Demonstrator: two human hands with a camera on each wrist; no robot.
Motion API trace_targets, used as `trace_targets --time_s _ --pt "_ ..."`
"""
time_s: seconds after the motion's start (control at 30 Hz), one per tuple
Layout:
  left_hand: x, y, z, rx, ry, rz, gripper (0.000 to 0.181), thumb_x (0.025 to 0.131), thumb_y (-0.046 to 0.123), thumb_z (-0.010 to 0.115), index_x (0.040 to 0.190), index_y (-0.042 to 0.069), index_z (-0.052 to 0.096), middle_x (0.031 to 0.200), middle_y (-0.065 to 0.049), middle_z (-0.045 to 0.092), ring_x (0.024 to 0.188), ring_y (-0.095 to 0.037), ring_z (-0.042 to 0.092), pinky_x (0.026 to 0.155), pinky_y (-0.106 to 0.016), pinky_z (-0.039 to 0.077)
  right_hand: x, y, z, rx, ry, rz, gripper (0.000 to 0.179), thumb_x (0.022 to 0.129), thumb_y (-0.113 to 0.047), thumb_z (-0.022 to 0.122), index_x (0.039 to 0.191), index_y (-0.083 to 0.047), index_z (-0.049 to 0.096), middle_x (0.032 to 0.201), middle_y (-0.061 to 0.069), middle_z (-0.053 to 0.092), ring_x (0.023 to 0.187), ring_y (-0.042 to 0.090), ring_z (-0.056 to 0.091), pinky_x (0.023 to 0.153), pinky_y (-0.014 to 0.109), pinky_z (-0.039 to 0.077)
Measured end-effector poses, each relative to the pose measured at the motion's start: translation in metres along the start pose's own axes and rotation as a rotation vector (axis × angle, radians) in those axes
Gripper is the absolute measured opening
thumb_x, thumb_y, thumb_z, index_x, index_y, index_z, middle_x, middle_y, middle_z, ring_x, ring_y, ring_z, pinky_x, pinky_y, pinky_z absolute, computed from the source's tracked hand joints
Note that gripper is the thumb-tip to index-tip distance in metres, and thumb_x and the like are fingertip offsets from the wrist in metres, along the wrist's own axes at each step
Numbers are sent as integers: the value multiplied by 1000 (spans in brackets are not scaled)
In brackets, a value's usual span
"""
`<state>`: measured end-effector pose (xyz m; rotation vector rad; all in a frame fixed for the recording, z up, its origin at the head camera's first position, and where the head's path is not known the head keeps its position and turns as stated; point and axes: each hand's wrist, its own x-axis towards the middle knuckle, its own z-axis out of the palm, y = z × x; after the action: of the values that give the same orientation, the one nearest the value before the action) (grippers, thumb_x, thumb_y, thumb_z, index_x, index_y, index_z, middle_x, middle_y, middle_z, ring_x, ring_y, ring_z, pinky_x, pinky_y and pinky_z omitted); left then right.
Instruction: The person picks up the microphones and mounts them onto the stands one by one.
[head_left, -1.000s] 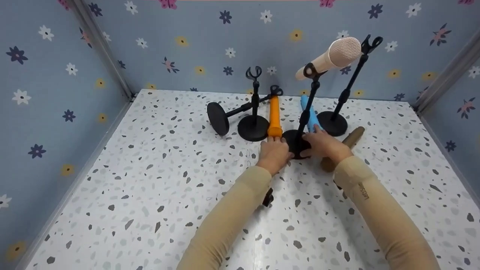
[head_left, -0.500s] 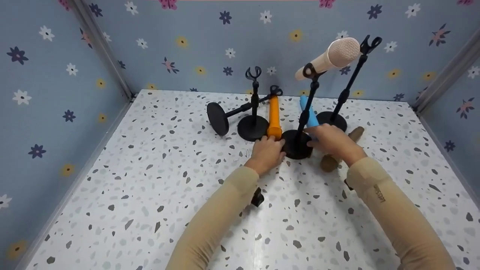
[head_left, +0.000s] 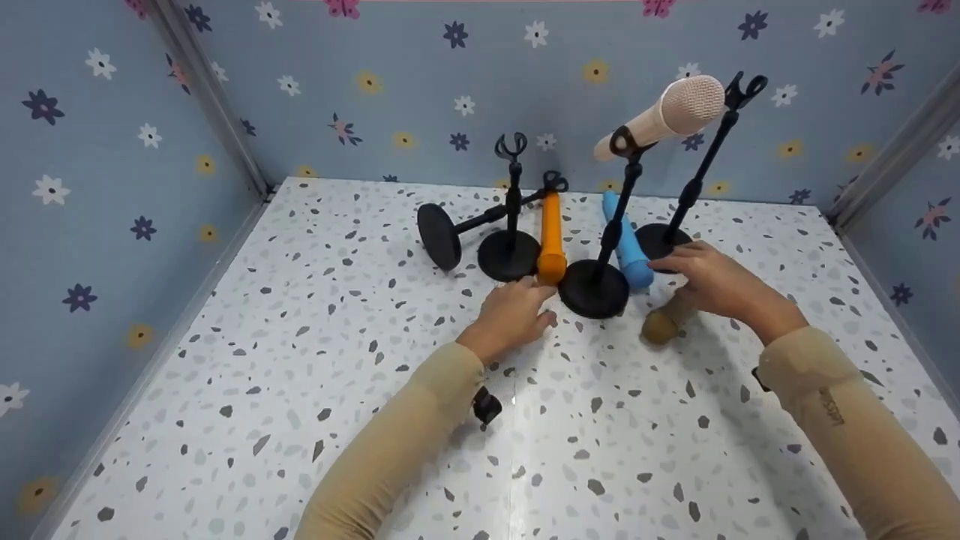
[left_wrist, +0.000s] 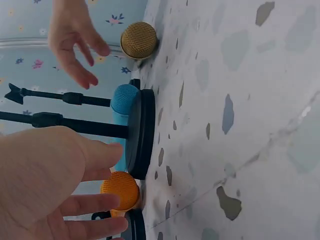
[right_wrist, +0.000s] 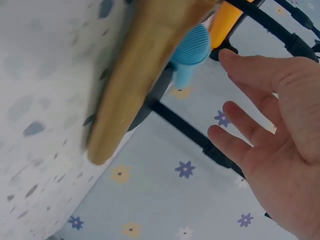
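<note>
My left hand (head_left: 510,319) is near the head of the orange microphone (head_left: 551,236), its fingers loosely extended and holding nothing. The round base of a black stand (head_left: 595,291) sits just to its right; that stand carries a pale pink microphone (head_left: 690,105) in its clip. Above the gold-brown microphone (head_left: 660,327) hovers my right hand (head_left: 716,281), hiding part of it in the head view. In the right wrist view the fingers are spread, apart from the gold-brown microphone (right_wrist: 135,75). A blue microphone (head_left: 630,247) lies left of the right hand.
An upright black stand (head_left: 508,255) with a bare clip stands left of the orange microphone. Behind it, another stand (head_left: 439,237) lies tipped over. A taller stand (head_left: 686,195) rises at the back right. Flower-patterned walls (head_left: 450,75) close off the speckled table (head_left: 337,375).
Both hands have come away from the base of the stand with the pale pink microphone. The left moved left and toward me; the right moved right, over the gold-brown microphone.
</note>
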<state>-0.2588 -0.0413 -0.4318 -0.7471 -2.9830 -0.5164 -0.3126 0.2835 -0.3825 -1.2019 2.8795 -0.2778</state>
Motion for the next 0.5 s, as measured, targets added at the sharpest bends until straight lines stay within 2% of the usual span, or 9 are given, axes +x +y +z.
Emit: trace_targets --time_s 0.17,0.3,0.4,0.5 --pt "-16 -6 -10 -5 -68 21 47 103 37 59 143 11 59 137 -15 60 123 -31 59 99 -49 49 -20 9 10 23 -95 -45 64 77 11 81 136 1 60 132 23 61 125 49 51 100 65 43" --pt "-28 -14 -16 0 -142 -21 51 105 40 54 148 13 54 149 -17 51 139 -34 45 110 -56 39 -31 14 18 58 -160 -13 71 77 3 85 142 -1 55 141 26 53 132 50 45 104 67 38" --pt "-37 -18 -20 -13 -188 -53 52 106 41 52 150 13 51 154 -18 45 145 -35 37 114 -58 33 -36 19 23 50 -172 -7 69 81 1 83 143 -2 54 145 28 49 134 52 41 105 68 37" --pt "-45 -21 -22 -11 -201 -64 52 107 41 51 151 13 50 155 -18 44 145 -35 36 115 -57 32 -36 23 29 22 -153 -13 66 82 3 81 142 -2 56 144 29 50 133 54 41 104 69 37"
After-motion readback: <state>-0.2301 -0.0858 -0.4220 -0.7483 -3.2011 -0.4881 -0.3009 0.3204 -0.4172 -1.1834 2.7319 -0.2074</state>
